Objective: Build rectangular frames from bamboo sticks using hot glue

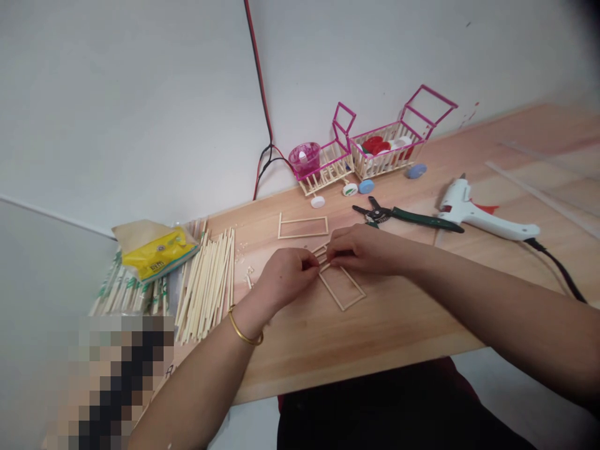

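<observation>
Both hands meet at the far end of a small rectangular frame of thin wooden sticks (331, 292) on the table. My left hand (291, 275) pinches with thumb and forefinger at its left corner. My right hand (357, 248) has its fingers closed at the same end, covering part of the sticks there. Just beyond the hands lies a second stick frame (304, 236), flat on the wood, one stick jutting past a corner. The fingers hide exactly which sticks are gripped.
Loose wooden sticks (206, 290) and a yellow packet (159, 255) lie left. Wire-cutting pliers (426, 219) and a white glue gun (487, 217) lie right. Two small stick carts, one with a pink cup (304, 161), one with red and white caps (377, 147), stand by the wall.
</observation>
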{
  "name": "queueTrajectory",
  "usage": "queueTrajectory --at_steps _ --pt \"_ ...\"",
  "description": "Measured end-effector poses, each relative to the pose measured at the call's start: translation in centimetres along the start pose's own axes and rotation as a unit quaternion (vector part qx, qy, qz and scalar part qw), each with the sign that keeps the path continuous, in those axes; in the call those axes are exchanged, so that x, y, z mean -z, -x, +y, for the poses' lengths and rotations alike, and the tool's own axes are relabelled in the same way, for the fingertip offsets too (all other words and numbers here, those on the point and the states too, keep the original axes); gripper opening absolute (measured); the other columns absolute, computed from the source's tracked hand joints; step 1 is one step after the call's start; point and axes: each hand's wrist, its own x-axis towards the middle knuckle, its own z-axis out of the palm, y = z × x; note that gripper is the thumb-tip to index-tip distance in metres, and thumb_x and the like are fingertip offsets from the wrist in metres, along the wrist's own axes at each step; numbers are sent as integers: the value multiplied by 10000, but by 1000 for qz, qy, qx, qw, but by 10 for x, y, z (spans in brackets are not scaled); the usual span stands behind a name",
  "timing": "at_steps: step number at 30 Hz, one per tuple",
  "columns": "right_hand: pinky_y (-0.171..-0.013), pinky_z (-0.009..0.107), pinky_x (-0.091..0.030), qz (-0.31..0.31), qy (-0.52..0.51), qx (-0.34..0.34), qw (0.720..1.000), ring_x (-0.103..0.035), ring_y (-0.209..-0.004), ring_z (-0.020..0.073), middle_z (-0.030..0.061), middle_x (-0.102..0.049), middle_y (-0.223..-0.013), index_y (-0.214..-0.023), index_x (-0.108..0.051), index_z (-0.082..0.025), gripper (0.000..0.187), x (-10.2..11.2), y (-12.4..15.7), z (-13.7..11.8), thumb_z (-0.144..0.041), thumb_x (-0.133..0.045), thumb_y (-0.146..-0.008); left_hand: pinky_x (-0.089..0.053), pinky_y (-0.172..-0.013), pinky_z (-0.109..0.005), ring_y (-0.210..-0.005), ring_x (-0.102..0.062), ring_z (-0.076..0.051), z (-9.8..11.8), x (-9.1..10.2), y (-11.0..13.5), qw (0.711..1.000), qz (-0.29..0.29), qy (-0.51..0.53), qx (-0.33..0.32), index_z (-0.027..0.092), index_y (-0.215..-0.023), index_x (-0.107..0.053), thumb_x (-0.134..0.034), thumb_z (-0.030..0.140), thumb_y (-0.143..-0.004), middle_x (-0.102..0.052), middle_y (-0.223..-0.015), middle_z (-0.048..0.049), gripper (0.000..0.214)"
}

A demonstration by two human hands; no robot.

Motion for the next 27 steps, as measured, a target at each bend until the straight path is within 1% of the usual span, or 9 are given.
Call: queueTrajectory --at_steps 8,12,16,18,23,27 --pt "-700 274 -411 1 3 -6 1000 -575 -780 162 57 -642 -834 -864 -677 -169 156 1 -1 -2 -226 -533 -844 -369 -579 -231 -641 -554 -131 4 -3 0 998 5 -52 -17 179 -768 -700 -516 216 -783 -673 -712 -18 188" --pt "-698 274 -415 5 3 -8 1000 -576 -780 163 68 -638 -846 -868 -686 -161 166 1 -1 -3 -224 -534 -843 -370 -585 -247 -646 -562 -145 7 -5 0 996 12 -85 -12 184 -762 -699 -514 234 -788 -678 -718 -28 193" --pt "-690 272 -410 1 0 -24 1000 -581 -770 164 59 -659 -829 -873 -682 -169 159 1 -1 -4 -220 -538 -830 -377 -599 -258 -666 -574 -156 9 -7 1 994 19 -107 -5 187 -755 -693 -515 239 -787 -679 -724 -34 188" --pt "-669 263 -401 2 0 -35 999 -579 -744 158 50 -665 -816 -870 -676 -169 152 1 0 -4 -204 -542 -810 -379 -598 -260 -664 -573 -159 10 -7 1 993 21 -113 -1 187 -744 -688 -518 235 -780 -676 -717 -34 181" --pt "-555 227 -352 3 -10 -64 998 -523 -604 119 3 -625 -686 -815 -633 -167 135 3 3 -6 -144 -525 -737 -376 -591 -262 -649 -567 -159 10 -8 1 992 23 -121 2 188 -719 -677 -515 219 -766 -668 -700 -30 171" --pt "-547 224 -350 2 -15 -82 997 -515 -595 114 0 -618 -678 -812 -618 -170 144 3 3 -6 -136 -511 -720 -368 -586 -266 -652 -567 -160 9 -8 1 992 23 -121 -1 186 -718 -673 -511 216 -762 -668 -703 -30 170"
